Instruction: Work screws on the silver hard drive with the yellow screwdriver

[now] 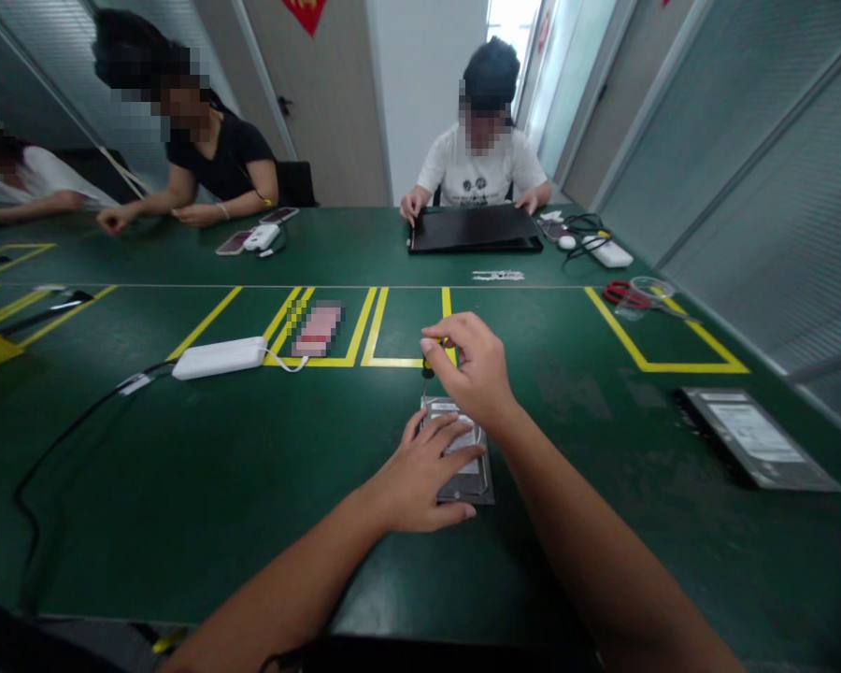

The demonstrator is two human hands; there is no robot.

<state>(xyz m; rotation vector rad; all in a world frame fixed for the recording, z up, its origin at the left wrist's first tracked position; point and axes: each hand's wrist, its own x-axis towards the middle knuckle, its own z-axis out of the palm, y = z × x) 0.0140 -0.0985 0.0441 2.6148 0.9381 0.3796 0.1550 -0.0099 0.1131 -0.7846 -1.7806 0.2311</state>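
Observation:
A silver hard drive (468, 481) with a white label lies flat on the green table in front of me. My left hand (431, 472) rests on top of it with its fingers spread, covering much of the label. Above the drive's far left corner, my right hand (471, 365) pinches a small screwdriver (428, 370) with a yellow and black handle. The screwdriver stands upright, its thin shaft pointing down at that corner. Whether its tip sits in a screw is too small to tell.
To the right lies another hard drive (761, 435). Red-handled scissors (627, 295) and a clear round piece of plastic lie beyond it. A white power strip (219, 357) with a black cable is on the left. Across the table, a person handles a flat black panel (477, 229).

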